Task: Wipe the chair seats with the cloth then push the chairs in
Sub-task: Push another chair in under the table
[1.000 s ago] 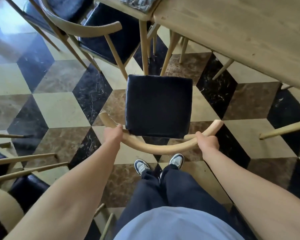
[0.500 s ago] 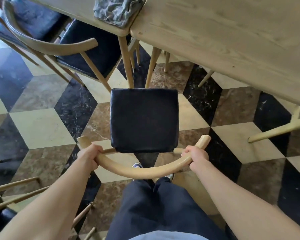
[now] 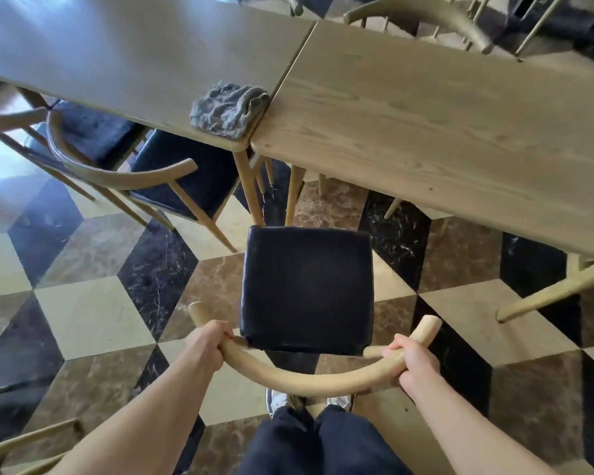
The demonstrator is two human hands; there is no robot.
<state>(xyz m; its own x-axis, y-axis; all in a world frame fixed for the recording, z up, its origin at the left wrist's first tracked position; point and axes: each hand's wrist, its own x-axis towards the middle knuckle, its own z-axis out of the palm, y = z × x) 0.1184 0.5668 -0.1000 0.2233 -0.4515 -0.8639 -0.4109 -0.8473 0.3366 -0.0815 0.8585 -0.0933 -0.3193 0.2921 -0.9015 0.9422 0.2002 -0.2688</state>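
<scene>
Nearest the camera, both hands are closed round the curved back rail (image 3: 309, 380) of a chair: the left hand (image 3: 210, 344) grips it near its left end, fingers curled over the top, and the right hand (image 3: 413, 363) grips it near the right end. The person's shoes (image 3: 282, 401) show just behind the rail, on the chequered floor (image 3: 93, 313).

Beyond the rail is the dark seat (image 3: 307, 289), square to the person and fully in the open. Its front edge lies near the legs (image 3: 251, 190) where two tabletops meet, but no part of the seat is under either top yet.

Further out, the cloth (image 3: 228, 109) lies crumpled on the corner of the left surface (image 3: 117, 56), touching the seam with the right surface (image 3: 443, 132). Neither hand has it. A second chair (image 3: 172, 176) stands to the left, its seat partly tucked under.

The step in hand looks like pushing this chair in (whether its seat has been wiped cannot be told here). Straight ahead stand the legs at the seam, so the next move probably calls for steering the chair to the right, under the right surface, then sliding it forward with an even push from both hands.
</scene>
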